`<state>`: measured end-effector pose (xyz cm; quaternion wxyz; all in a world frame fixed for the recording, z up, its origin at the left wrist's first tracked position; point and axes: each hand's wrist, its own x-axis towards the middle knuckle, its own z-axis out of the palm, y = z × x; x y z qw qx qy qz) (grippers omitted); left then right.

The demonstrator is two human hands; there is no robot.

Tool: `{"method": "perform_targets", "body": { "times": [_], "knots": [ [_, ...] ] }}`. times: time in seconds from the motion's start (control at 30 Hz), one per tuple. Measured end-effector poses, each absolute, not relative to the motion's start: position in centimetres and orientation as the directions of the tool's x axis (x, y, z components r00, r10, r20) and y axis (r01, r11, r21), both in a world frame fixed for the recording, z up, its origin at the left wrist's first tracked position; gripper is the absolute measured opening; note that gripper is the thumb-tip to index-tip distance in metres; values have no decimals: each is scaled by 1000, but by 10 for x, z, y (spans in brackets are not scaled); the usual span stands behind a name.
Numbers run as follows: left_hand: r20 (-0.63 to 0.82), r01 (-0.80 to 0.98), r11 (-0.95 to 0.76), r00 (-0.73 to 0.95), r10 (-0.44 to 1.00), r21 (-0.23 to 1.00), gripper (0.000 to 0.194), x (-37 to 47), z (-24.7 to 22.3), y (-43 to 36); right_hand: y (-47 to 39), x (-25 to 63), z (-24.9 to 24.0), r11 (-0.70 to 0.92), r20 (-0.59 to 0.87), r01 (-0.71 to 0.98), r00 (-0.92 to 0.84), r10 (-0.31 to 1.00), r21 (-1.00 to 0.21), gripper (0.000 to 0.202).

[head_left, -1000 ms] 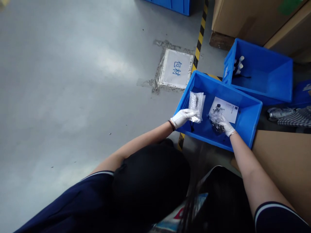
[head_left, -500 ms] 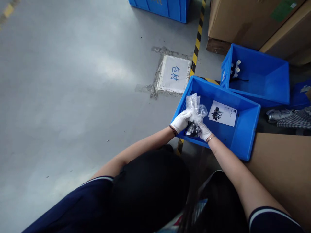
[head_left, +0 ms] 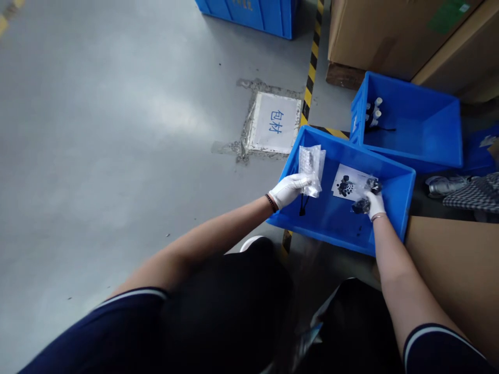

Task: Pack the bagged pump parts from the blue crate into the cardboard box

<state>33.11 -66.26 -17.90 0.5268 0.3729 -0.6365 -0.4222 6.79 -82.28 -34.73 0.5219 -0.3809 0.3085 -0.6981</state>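
My left hand [head_left: 287, 188], in a white glove, holds a clear plastic bag [head_left: 310, 162] of small parts upright over the near left corner of a blue bin [head_left: 399, 210]. A thin black cord [head_left: 301, 206] hangs below that hand. My right hand [head_left: 375, 204], also gloved, grips a small clear bag with dark parts [head_left: 364, 199] over the right side of the same bin. A white printed card [head_left: 350, 183] lies flat on the bin's floor between my hands.
A second blue bin [head_left: 454, 137] behind holds small white-capped bottles [head_left: 373, 111]. Cardboard boxes [head_left: 382, 31] stand at the back, a cardboard sheet [head_left: 452, 265] at right. A taped floor label [head_left: 275, 122] and a yellow-black line [head_left: 312, 72] mark the grey floor. Another blue crate [head_left: 253, 10] is at top.
Half a second ago my hands were together at the bin's left corner. My right hand has since moved right with the dark-parts bag, while the left keeps its bag.
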Motion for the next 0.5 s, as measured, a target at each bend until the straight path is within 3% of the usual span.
{"method": "perform_targets", "body": {
  "times": [0.13, 0.33, 0.5],
  "knots": [
    [191, -225, 235, -199, -961, 946, 52, 314, -181, -700, -857, 36, -359, -298, 227, 412, -212, -950, -861, 68],
    [154, -235, 164, -62, -986, 958, 57, 292, -215, -779, -882, 52, -359, -252, 134, 363, -318, -938, -897, 69],
    [114, -240, 128, -73, -991, 962, 60, 284, -229, -821, -883, 60, -355, -254, 182, 506, -188, -965, -824, 60]
  ]
}}
